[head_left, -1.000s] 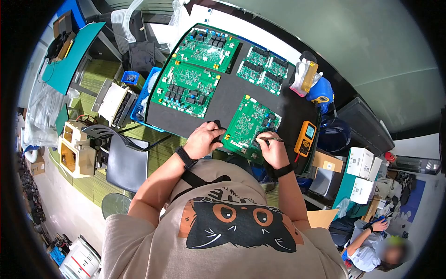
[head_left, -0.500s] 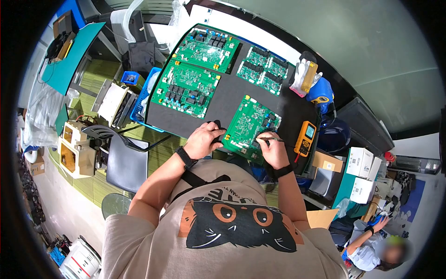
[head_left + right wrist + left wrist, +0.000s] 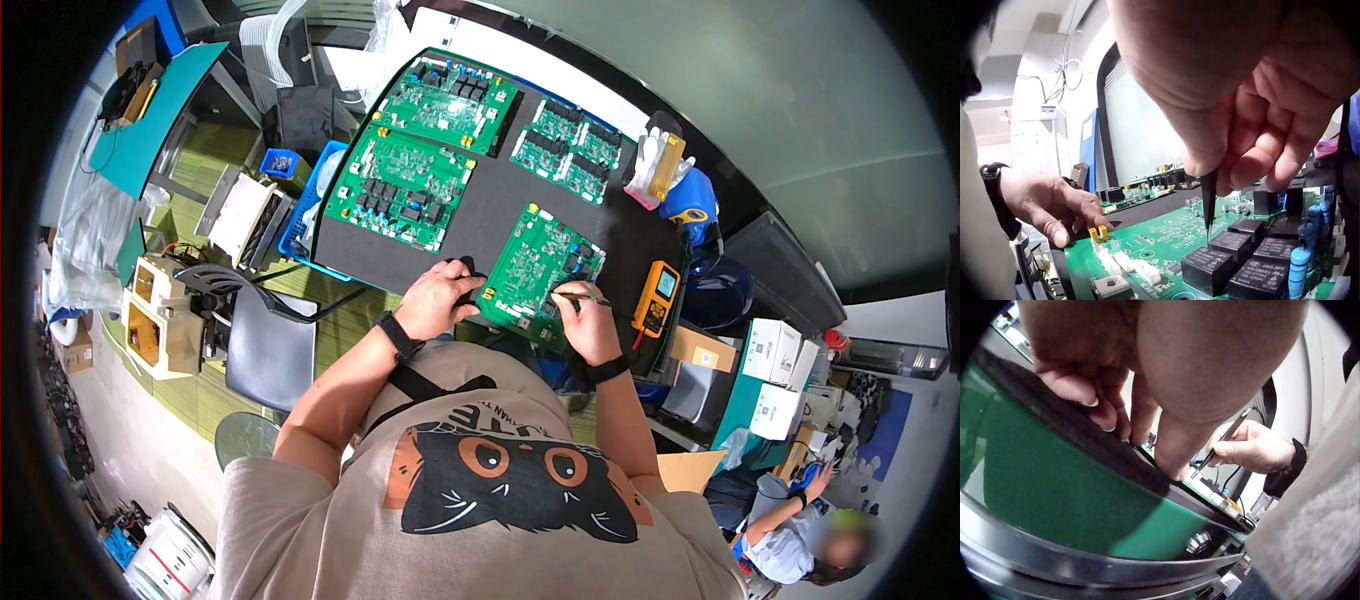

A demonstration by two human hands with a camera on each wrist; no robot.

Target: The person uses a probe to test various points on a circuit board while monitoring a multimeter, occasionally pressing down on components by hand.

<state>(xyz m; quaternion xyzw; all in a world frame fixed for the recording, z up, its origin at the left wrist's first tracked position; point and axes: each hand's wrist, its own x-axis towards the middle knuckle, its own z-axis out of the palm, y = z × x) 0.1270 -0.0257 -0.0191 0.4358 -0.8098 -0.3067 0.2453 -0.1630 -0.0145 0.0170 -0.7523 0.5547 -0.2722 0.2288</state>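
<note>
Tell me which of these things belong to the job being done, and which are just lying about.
In use:
green circuit board, beside the left hand
dark pointed tool, in the right hand

Seemingly just lying about:
orange meter
blue basket
black chair
two other large boards, though perhaps the same batch

Dark tabletop [image 3: 490, 195], well stocked; one big board [image 3: 450, 110] up at the far left corner, and a second big board [image 3: 405, 190] just beside it, hugging the left edge; small boards [image 3: 567, 150] clustered by the far edge; another green board [image 3: 530, 265] at the near edge; orange meter [image 3: 657, 298] by the right edge; white gloves [image 3: 645, 167] toward the far right corner.
</note>
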